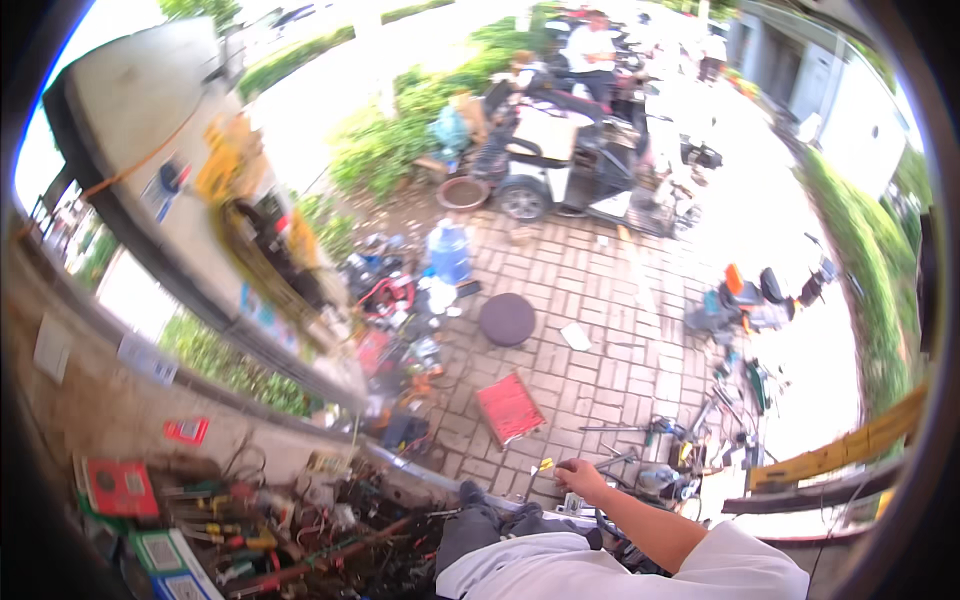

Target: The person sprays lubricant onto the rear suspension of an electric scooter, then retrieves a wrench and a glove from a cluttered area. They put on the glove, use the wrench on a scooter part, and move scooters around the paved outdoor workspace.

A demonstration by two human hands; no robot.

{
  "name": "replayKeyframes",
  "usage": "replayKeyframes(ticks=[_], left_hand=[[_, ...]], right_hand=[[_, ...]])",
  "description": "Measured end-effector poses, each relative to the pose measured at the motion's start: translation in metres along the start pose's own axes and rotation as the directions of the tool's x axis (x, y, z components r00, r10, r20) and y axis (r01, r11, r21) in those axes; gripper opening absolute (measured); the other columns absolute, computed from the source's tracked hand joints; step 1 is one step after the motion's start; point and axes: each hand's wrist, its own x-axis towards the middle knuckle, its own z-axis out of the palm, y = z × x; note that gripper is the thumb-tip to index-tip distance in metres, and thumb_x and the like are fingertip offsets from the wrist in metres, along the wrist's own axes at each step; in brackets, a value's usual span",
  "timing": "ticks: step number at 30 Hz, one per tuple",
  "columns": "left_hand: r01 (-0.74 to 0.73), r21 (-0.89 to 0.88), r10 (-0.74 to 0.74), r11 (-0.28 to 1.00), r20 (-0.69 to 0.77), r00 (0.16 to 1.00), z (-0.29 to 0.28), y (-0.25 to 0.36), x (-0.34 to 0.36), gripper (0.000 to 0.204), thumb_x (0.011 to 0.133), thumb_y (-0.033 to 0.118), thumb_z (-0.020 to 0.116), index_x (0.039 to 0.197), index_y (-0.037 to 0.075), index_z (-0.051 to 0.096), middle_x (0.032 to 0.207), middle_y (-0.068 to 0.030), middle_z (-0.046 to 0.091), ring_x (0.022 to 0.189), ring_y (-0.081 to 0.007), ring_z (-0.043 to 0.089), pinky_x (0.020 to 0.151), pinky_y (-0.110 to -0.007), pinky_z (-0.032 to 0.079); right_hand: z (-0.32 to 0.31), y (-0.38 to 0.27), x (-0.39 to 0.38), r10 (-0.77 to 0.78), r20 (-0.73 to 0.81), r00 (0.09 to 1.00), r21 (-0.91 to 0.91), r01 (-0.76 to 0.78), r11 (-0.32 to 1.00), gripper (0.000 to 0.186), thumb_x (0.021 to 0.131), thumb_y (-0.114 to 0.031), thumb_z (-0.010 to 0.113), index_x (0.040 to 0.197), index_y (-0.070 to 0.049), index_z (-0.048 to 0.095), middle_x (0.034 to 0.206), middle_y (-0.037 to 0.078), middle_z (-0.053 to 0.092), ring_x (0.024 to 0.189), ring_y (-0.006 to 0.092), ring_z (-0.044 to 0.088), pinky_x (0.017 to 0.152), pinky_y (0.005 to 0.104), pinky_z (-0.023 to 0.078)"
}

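Note:
My right hand (pixel 582 479) reaches out over the paving in front of me, its fingers drawn together. At the fingertips is a small yellow piece (pixel 545 464) with a pale end; it looks pinched there, and its kind is too small to make out. Beyond it on the bricks lies a flat red box (pixel 509 409). My left hand is out of the picture.
A round dark stool (pixel 507 320) stands on the paving near a white sheet (pixel 575 336). Tools and parts (pixel 700 420) lie to the right, clutter (pixel 390 310) to the left. A tool-strewn bench (pixel 240 530) fills the lower left. A three-wheeled vehicle (pixel 560 150) stands farther off.

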Motion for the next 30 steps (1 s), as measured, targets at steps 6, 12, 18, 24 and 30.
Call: replayKeyframes(ticks=[6,12,18,24,30], left_hand=[[0.055,0.006,-0.037,0.998,0.809,0.587,0.067,0.063,-0.108,0.036,0.086,0.029,0.062,0.103,-0.002,0.063,0.095,-0.0192,0.065,0.086,-0.0282,0.06,0.079,-0.037,0.047],[-0.25,-0.012,-0.013,0.968,0.995,-0.096,0.174,0.084,-0.219,0.042,0.087,0.036,0.057,0.104,-0.001,0.064,0.1,-0.0231,0.064,0.092,-0.0332,0.06,0.083,-0.041,0.045],[-0.426,-0.343,0.121,0.837,0.876,-0.467,0.29,0.216,-0.274,0.041,0.085,0.035,0.058,0.104,-0.002,0.064,0.102,-0.0225,0.064,0.098,-0.0362,0.06,0.084,-0.043,0.046],[-0.59,-0.479,0.141,0.65,0.839,-0.526,0.427,0.334,-0.289,0.036,0.083,0.036,0.062,0.099,0.004,0.066,0.095,-0.0195,0.065,0.091,-0.0349,0.061,0.08,-0.044,0.047],[0.237,0.122,0.078,0.964,0.72,-0.689,0.638,0.448,-0.505,0.039,0.086,0.032,0.059,0.114,0.004,0.06,0.106,-0.0198,0.062,0.096,-0.0232,0.059,0.08,-0.041,0.051]], right_hand=[[-0.136,0.202,-0.028,0.003,-0.485,0.875,-0.317,-0.178,0.932,0.029,0.078,-0.025,0.065,0.087,0.003,0.066,0.067,0.01,0.064,0.058,0.0188,0.063,0.054,0.034,0.05],[-0.17,0.229,-0.079,0.356,-0.533,0.768,0.078,-0.374,0.924,0.028,0.078,-0.023,0.066,0.092,0.001,0.067,0.071,0.011,0.064,0.052,0.0203,0.06,0.048,0.0334,0.047],[-0.205,0.177,-0.037,0.346,-0.468,0.813,0.449,-0.119,0.886,0.028,0.085,-0.019,0.062,0.102,0.003,0.062,0.08,0.008,0.064,0.068,0.0162,0.06,0.056,0.0302,0.047],[-0.353,0.067,0.004,0.141,-0.773,0.619,0.321,0.19,0.928,0.027,0.085,-0.017,0.062,0.102,0.004,0.062,0.079,0.004,0.062,0.068,0.0116,0.056,0.058,0.0257,0.044],[-0.441,0.158,0.248,0.246,-0.835,0.492,0.468,0.401,0.787,0.029,0.087,-0.02,0.056,0.106,0.001,0.059,0.088,0.011,0.065,0.08,0.0189,0.063,0.066,0.0317,0.051]])
